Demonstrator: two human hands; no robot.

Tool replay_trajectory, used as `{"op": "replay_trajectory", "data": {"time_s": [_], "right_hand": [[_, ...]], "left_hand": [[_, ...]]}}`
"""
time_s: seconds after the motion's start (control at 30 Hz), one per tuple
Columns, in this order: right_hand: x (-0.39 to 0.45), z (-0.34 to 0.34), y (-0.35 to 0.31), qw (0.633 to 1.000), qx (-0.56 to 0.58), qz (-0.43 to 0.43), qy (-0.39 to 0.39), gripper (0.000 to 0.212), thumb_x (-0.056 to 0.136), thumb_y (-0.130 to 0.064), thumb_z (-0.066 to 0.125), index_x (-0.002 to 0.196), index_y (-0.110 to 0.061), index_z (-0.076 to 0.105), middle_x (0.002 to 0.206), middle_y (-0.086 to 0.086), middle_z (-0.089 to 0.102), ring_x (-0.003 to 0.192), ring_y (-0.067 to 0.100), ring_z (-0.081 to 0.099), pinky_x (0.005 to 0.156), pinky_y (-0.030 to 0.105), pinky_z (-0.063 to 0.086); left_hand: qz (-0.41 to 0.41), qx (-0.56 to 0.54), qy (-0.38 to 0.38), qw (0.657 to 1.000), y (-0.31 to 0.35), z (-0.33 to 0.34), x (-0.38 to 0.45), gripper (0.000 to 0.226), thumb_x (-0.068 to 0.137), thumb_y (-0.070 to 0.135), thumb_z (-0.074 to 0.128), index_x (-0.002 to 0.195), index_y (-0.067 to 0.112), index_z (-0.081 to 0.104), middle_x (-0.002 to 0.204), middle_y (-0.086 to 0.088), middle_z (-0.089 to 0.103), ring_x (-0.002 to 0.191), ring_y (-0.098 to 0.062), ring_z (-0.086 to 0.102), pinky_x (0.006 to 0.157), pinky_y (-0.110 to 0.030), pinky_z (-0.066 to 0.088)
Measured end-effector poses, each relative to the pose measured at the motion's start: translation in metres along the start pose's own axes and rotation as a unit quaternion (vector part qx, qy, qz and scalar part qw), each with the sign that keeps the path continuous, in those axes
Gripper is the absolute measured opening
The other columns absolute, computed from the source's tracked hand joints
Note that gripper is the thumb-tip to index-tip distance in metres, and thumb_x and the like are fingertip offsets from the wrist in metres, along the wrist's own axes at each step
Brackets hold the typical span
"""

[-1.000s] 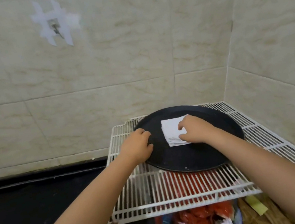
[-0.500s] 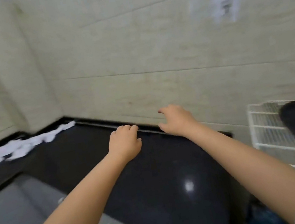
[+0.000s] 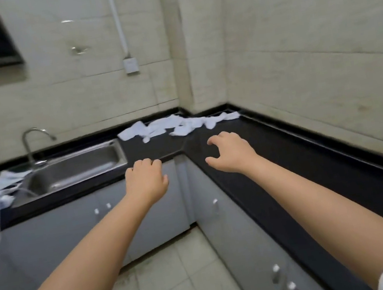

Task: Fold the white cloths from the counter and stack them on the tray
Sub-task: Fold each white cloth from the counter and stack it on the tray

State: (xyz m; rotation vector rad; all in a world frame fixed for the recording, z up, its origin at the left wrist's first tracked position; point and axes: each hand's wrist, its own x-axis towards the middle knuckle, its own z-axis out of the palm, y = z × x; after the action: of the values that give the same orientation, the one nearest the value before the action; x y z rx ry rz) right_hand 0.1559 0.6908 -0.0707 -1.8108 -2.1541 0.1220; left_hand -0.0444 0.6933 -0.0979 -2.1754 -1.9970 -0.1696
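While the cloths (image 3: 177,127) lie in a loose, crumpled heap in the far corner of the black counter (image 3: 288,154), touching one another and close to the wall, neither hand has one. The right hand (image 3: 231,153) hovers over the counter short of the heap, fingers spread and slightly curled, holding nothing; the left hand (image 3: 147,180) hangs in front of the counter edge, fingers loosely bent, also holding nothing. The step in hand looks like fetching the next cloth; the next move calls for reaching on to the heap and lifting one piece free of its neighbours. The tray is out of view. Left of the heap sits the sink (image 3: 75,168) with its tap (image 3: 33,143). No brand, label or writing can be read anywhere.
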Motion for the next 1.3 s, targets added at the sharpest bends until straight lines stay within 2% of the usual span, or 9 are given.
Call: {"op": "replay_trajectory", "data": {"time_s": [0.2,0.27,0.47,0.6,0.9,1.1,1.3], "right_hand": [[0.136,0.061,-0.024,0.999,0.013,-0.042,-0.031,0.051,0.083,-0.035,0.054,0.13,-0.017,0.045,0.132,0.009,0.048,0.124,0.029,0.041,0.097,0.041,0.04],[0.19,0.073,-0.025,0.998,0.028,-0.048,-0.029,0.052,0.083,-0.034,0.056,0.13,-0.016,0.046,0.132,0.01,0.048,0.125,0.028,0.041,0.098,0.042,0.04],[0.333,0.1,-0.004,0.997,0.058,-0.02,-0.035,0.048,0.083,-0.028,0.058,0.127,-0.011,0.05,0.131,0.015,0.05,0.123,0.031,0.044,0.1,0.044,0.041],[0.403,0.126,0.024,0.998,0.033,0.005,-0.059,0.048,0.082,-0.029,0.058,0.126,-0.011,0.051,0.129,0.015,0.053,0.12,0.034,0.047,0.097,0.044,0.044],[0.558,0.184,0.087,0.992,-0.009,0.094,-0.082,0.049,0.084,-0.029,0.055,0.129,-0.01,0.047,0.129,0.015,0.052,0.117,0.032,0.049,0.093,0.04,0.045],[0.673,0.181,0.125,0.98,-0.019,0.171,-0.102,0.041,0.087,-0.023,0.051,0.126,-0.009,0.051,0.129,0.012,0.055,0.119,0.027,0.05,0.095,0.037,0.044],[0.724,0.246,0.155,0.962,-0.015,0.218,-0.165,0.045,0.087,-0.023,0.052,0.13,-0.011,0.046,0.133,0.009,0.052,0.122,0.026,0.048,0.098,0.034,0.041]], "left_hand": [[-0.061,0.008,-0.002,0.998,-0.086,0.04,0.09,0.032,0.092,0.031,0.043,0.116,0.012,0.051,0.119,-0.008,0.054,0.114,-0.027,0.047,0.089,-0.036,0.039],[-0.081,0.006,-0.002,0.997,-0.11,0.047,0.135,0.034,0.092,0.031,0.044,0.119,0.012,0.051,0.122,-0.008,0.053,0.116,-0.028,0.046,0.092,-0.037,0.04],[-0.109,0.018,-0.028,0.993,-0.161,0.069,0.257,0.036,0.092,0.034,0.045,0.119,0.01,0.05,0.125,-0.01,0.051,0.119,-0.03,0.044,0.095,-0.041,0.039],[-0.102,0.012,-0.045,0.994,-0.174,0.095,0.326,0.036,0.092,0.032,0.045,0.12,0.01,0.049,0.127,-0.011,0.05,0.121,-0.03,0.043,0.097,-0.042,0.038],[0.013,-0.008,-0.08,0.997,-0.16,0.185,0.528,0.036,0.091,0.028,0.044,0.122,0.01,0.048,0.125,-0.012,0.05,0.118,-0.031,0.045,0.092,-0.04,0.039],[0.119,-0.005,-0.123,0.985,-0.153,0.216,0.675,0.04,0.095,0.028,0.04,0.131,0.01,0.042,0.132,-0.013,0.045,0.121,-0.031,0.043,0.092,-0.039,0.039],[0.165,-0.073,-0.178,0.967,-0.124,0.277,0.748,0.04,0.094,0.03,0.042,0.128,0.01,0.045,0.131,-0.011,0.047,0.12,-0.031,0.044,0.097,-0.041,0.038]]}}
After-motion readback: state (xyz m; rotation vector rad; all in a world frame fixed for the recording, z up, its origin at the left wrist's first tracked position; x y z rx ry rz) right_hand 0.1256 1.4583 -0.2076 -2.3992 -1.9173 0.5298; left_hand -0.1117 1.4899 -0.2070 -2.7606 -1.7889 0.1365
